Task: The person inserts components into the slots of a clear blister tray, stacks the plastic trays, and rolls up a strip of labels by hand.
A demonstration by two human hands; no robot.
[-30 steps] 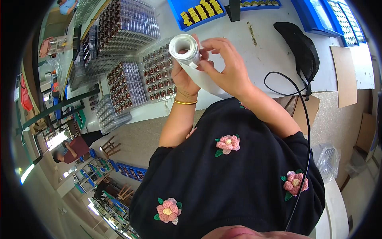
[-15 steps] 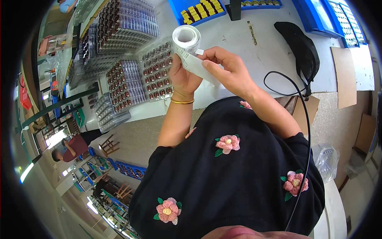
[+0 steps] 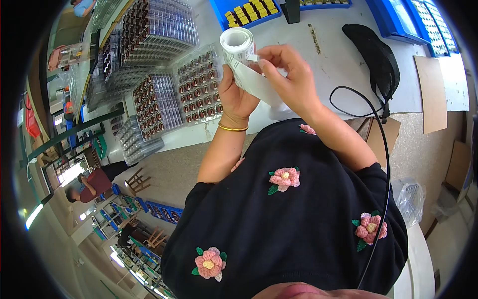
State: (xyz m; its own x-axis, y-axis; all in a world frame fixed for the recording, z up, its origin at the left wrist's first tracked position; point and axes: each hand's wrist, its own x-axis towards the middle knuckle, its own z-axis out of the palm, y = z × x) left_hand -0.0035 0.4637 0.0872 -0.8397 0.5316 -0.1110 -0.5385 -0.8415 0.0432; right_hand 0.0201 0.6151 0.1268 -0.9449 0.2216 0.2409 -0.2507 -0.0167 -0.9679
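A white roll of labels (image 3: pixel 237 41) stands over the table, its loose strip (image 3: pixel 256 82) curling down toward my body. My left hand (image 3: pixel 238 97) is closed round the lower part of the roll, thumb on the near side and the other fingers largely hidden behind the strip. At the roll's right side, my right hand (image 3: pixel 294 74) pinches a small white label (image 3: pixel 253 58) between thumb and index finger. The label's edge sticks out past the fingertips, close to the printed strip.
Clear trays of brown-and-metal parts (image 3: pixel 199 92) stand stacked at the left. Blue bins (image 3: pixel 251 17) with yellow parts are at the back. A black pouch (image 3: pixel 371 60) and a black cable (image 3: pixel 348 89) lie to the right. A person (image 3: pixel 94 185) is in the far left background.
Both hands and the roll have shifted slightly to the right, the roll also a little upward. The right hand has turned, and the small label's edge shows more clearly.
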